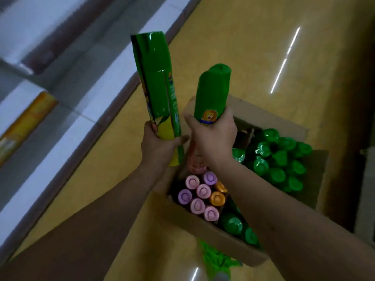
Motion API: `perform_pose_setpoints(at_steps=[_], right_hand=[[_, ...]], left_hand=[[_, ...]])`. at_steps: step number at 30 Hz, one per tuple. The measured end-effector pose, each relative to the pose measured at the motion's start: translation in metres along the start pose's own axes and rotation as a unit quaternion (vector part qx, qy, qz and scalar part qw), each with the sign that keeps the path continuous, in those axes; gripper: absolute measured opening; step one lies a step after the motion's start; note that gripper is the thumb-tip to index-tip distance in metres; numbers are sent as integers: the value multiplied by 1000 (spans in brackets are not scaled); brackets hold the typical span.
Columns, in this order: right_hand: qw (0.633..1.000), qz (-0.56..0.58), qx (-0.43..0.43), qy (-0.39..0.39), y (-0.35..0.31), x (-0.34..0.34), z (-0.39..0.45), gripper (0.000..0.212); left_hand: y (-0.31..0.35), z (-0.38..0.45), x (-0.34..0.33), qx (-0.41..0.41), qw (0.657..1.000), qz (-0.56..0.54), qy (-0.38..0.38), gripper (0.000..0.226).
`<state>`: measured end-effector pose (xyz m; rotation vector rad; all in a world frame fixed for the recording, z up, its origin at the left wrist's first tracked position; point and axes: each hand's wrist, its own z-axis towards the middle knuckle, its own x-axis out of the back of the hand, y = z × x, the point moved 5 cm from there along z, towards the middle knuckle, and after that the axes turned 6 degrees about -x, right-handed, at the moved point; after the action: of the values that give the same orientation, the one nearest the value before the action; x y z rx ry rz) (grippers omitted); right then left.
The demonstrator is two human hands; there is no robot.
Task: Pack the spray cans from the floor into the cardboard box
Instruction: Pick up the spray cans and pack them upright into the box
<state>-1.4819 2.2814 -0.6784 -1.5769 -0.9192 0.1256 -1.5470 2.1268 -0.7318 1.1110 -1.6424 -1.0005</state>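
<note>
Above the open corrugated cardboard box [205,230], packed with upright cans under round glossy green, pink, purple and orange caps, the left hand [160,145] clasps a tall glossy green spray can [156,88] by its yellow base while the right hand [213,136] grips a second green cylinder [213,92].

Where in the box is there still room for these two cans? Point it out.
The open gap in the cardboard box lies behind the right hand, between the far wall and the green caps. The pink, purple and orange caps near the left wall are packed tight. Both hands hold green cans.
</note>
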Motion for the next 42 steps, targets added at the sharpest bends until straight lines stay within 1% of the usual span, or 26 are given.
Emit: perform_pose_setpoints(at_steps=[2,4,5,7,10,12,15,17,19,21,23,26,28,32,36,39,42], right_hand=[[999,22,3,42,-5,34,33,60],[996,43,10,76,-5,66,62,73],[995,49,13,90,-2,78,75,75],[992,56,12,113,7,97,95,71],[992,64,-4,105,28,108,122,60],[993,74,-26,87,48,106,135,56],[993,77,-62,71,81,99,152,56],[992,67,-87,64,103,91,160,60],[991,35,-114,66,123,81,167,65],[989,8,-136,58,141,70,169,68],[988,-2,-144,54,157,66,169,73],[985,-35,-159,62,175,60,167,66],[982,-61,-166,71,182,55,167,66],[974,-85,-193,79,199,48,167,74],[969,-111,-208,66,206,44,169,74],[964,-134,-219,72,208,47,171,66],[961,-163,-216,61,209,48,169,66]], left_hand=[[31,13,-45,-37,999,6,-35,70],[59,22,-87,-67,996,7,-66,66],[70,25,-105,-80,993,9,-84,64],[81,32,-136,-101,988,13,-118,63],[81,45,-172,-120,981,20,-152,69],[71,58,-190,-107,979,15,-171,72],[52,78,-211,-77,976,20,-202,70],[37,93,-222,-65,968,45,-237,67],[18,109,-230,-69,951,91,-286,67],[-8,124,-237,-68,924,142,-348,76],[-37,134,-246,-53,899,192,-390,80],[-73,142,-256,-38,877,234,-417,93],[-90,145,-260,-35,866,252,-430,102],[-120,153,-271,-12,836,290,-466,103],[-142,160,-272,22,806,319,-499,112],[-143,151,-273,25,768,318,-556,102],[-142,145,-276,23,728,323,-604,91]])
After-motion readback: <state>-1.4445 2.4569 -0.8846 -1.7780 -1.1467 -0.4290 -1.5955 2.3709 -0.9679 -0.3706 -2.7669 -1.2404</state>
